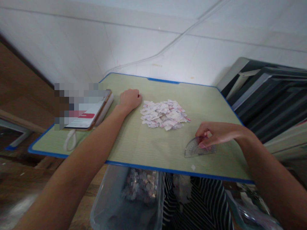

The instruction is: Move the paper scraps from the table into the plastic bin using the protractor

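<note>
A clear plastic protractor is pinched between the thumb and fingers of my right hand, low over the right part of the table, its straight edge toward me. My left hand rests on the tabletop with its fingers curled in, and whether anything is inside them is hidden. Between the two hands lies a heap of torn white paper scraps, some with pinkish print. One small loose scrap sits by the table's front edge, below the protractor.
The light green table has a blue rim. A phone on a white block, with a cable loop, stands at the left. Below the front edge is a clear bin holding scraps. Dark flat panels lean at the right.
</note>
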Action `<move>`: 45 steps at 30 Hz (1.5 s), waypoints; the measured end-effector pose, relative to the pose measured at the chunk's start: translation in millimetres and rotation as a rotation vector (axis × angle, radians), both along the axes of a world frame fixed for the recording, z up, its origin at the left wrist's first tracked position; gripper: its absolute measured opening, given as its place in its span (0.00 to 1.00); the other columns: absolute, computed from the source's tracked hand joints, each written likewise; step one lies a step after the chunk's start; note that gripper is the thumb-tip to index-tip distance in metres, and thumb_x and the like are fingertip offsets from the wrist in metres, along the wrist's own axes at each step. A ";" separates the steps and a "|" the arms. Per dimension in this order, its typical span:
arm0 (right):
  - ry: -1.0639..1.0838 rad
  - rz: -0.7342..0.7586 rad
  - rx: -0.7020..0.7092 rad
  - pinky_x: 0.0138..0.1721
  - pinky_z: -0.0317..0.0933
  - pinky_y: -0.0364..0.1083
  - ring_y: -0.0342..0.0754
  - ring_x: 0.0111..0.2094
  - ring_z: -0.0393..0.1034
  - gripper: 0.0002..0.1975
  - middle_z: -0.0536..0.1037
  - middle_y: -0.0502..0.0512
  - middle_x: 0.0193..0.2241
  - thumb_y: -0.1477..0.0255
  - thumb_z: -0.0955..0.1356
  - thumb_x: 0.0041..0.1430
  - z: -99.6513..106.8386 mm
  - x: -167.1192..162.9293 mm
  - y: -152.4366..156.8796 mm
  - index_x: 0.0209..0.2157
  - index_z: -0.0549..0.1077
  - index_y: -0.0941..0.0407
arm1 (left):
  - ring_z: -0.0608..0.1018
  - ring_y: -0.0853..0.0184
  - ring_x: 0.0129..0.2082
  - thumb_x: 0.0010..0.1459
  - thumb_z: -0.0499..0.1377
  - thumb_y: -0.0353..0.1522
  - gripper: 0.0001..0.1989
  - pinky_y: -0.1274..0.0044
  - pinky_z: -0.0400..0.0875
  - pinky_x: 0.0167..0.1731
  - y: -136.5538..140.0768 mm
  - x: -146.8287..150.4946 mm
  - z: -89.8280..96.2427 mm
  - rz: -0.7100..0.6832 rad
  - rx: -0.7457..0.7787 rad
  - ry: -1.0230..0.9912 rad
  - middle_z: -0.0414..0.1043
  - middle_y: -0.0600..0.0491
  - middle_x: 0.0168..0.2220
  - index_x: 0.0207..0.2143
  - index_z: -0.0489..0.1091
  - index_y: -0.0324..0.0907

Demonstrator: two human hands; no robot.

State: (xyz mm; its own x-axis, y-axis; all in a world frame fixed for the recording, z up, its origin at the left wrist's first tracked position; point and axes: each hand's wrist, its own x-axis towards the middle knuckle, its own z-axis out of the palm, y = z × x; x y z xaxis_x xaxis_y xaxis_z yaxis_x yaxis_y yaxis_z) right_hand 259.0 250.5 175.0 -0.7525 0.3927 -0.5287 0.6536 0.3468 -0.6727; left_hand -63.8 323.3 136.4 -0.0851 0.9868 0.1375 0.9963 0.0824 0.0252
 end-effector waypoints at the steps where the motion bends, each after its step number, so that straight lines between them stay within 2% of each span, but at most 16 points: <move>1: -0.015 0.015 -0.004 0.22 0.51 0.39 0.39 0.20 0.61 0.20 0.69 0.47 0.16 0.58 0.72 0.54 0.3 0.2 -0.9 0.19 0.71 0.60 | 0.77 0.50 0.49 0.62 0.44 0.36 0.24 0.65 0.71 0.44 0.0 -0.1 0.0 -0.001 -0.001 0.001 0.77 0.38 0.49 0.49 0.75 0.39; 8: -0.005 0.078 -0.039 0.19 0.48 0.39 0.37 0.17 0.59 0.23 0.66 0.46 0.12 0.57 0.73 0.51 -1.8 -1.5 -9.2 0.15 0.69 0.59 | 0.77 0.49 0.49 0.62 0.44 0.36 0.24 0.65 0.71 0.44 1.3 -0.6 -0.3 0.011 -0.010 0.003 0.77 0.38 0.49 0.50 0.75 0.39; 12: -0.030 0.092 -0.113 0.20 0.51 0.39 0.38 0.18 0.61 0.27 0.69 0.48 0.13 0.50 0.73 0.49 -5.4 -2.5 -10.9 0.16 0.71 0.60 | 0.77 0.50 0.49 0.62 0.44 0.36 0.25 0.65 0.70 0.45 2.4 -1.4 -1.0 0.014 -0.003 0.008 0.77 0.38 0.49 0.50 0.75 0.39; 18: -0.067 0.086 -0.200 0.20 0.54 0.39 0.39 0.18 0.63 0.27 0.71 0.48 0.14 0.48 0.75 0.46 -3.7 -1.4 -11.2 0.18 0.74 0.61 | 0.76 0.50 0.49 0.61 0.43 0.37 0.25 0.64 0.70 0.45 1.8 -1.6 -1.2 0.014 -0.006 0.009 0.77 0.38 0.50 0.50 0.75 0.40; 29: -0.047 0.137 -0.210 0.21 0.53 0.40 0.40 0.21 0.65 0.29 0.73 0.50 0.17 0.45 0.73 0.48 -6.8 7.2 -8.0 0.23 0.78 0.61 | 0.76 0.51 0.50 0.62 0.44 0.37 0.24 0.66 0.69 0.46 1.8 -1.0 -1.5 0.025 -0.003 -0.022 0.76 0.39 0.50 0.51 0.74 0.41; 35: -0.053 0.094 -0.217 0.23 0.54 0.41 0.41 0.22 0.66 0.33 0.73 0.50 0.19 0.40 0.71 0.45 -5.9 6.5 -12.3 0.24 0.77 0.60 | 0.76 0.50 0.49 0.62 0.44 0.36 0.24 0.65 0.70 0.46 2.2 -1.3 -2.0 0.011 0.002 -0.012 0.77 0.39 0.50 0.50 0.75 0.40; 39: -0.077 0.111 -0.238 0.24 0.55 0.41 0.41 0.22 0.66 0.30 0.72 0.50 0.19 0.44 0.72 0.49 -2.3 3.4 -10.9 0.24 0.75 0.60 | 0.76 0.50 0.49 0.62 0.44 0.36 0.24 0.65 0.70 0.45 1.9 -1.1 -1.9 0.023 0.004 -0.012 0.77 0.39 0.50 0.50 0.75 0.41; 42: -0.009 0.079 -0.153 0.26 0.57 0.41 0.41 0.24 0.66 0.25 0.72 0.50 0.20 0.50 0.72 0.55 1.2 -1.2 -7.6 0.25 0.74 0.60 | 0.76 0.51 0.50 0.62 0.44 0.36 0.24 0.65 0.70 0.46 1.1 -0.4 -1.0 0.026 -0.003 -0.016 0.77 0.39 0.50 0.50 0.75 0.40; 45: 0.193 -0.087 0.024 0.27 0.59 0.41 0.42 0.26 0.67 0.22 0.74 0.51 0.23 0.53 0.69 0.60 2.5 -5.7 -3.9 0.27 0.72 0.59 | 0.77 0.51 0.50 0.62 0.45 0.36 0.23 0.65 0.71 0.46 1.1 -0.3 -0.8 0.022 -0.002 -0.016 0.77 0.39 0.50 0.50 0.75 0.40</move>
State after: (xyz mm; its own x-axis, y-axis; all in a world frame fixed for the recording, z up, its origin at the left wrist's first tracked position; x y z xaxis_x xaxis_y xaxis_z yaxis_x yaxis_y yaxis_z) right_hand 253.3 246.6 177.5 -0.8014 0.4714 -0.3681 0.5418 0.3114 -0.7807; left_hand -64.1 324.3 135.6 -0.1089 0.9849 0.1344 0.9937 0.1043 0.0410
